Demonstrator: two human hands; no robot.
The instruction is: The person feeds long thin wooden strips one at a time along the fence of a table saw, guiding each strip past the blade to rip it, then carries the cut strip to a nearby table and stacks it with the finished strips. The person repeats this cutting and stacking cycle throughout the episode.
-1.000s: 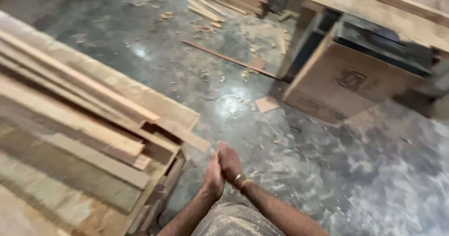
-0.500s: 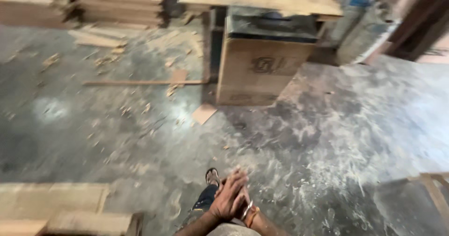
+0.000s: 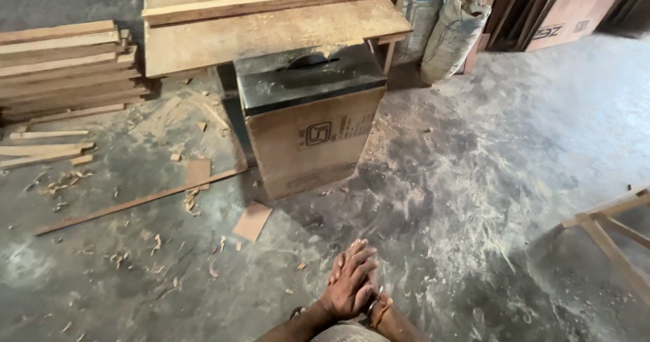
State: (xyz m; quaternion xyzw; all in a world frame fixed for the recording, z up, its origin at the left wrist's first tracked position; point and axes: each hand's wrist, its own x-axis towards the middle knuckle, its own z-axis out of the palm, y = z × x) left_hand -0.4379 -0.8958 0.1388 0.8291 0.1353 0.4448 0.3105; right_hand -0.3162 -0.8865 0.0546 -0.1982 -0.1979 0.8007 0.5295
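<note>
- The step in hand, as I judged it, was a pause with nothing held: the left hand (image 3: 340,293) and the right hand (image 3: 369,274) were pressed flat against each other, low in the view, above the concrete floor (image 3: 474,179).
- The left fingers (image 3: 347,264) were stretched out straight and lay side by side, resting against the right hand; they were not curled around anything.
- The right fingers (image 3: 366,255) were likewise straight and close together, showing just behind the left ones. Whether the palms met fully could not be told, since the left hand covered the contact.
- An orange thread band (image 3: 381,309) circled the right wrist.
- Neither hand touched any wood. The nearest thing was a small flat board offcut (image 3: 252,221) lying on the floor ahead and to the left, apart from the hands, among scattered wood shavings (image 3: 156,247).
- Farther off stood a cardboard box (image 3: 311,145) with a dark lid, tucked under a wooden surface (image 3: 271,24); a long thin strip (image 3: 135,203) lay on the floor beside it.
- In my judgement, any grasp would call for the hands to part first and for a reach forward and down, since everything lay well below them.
</note>
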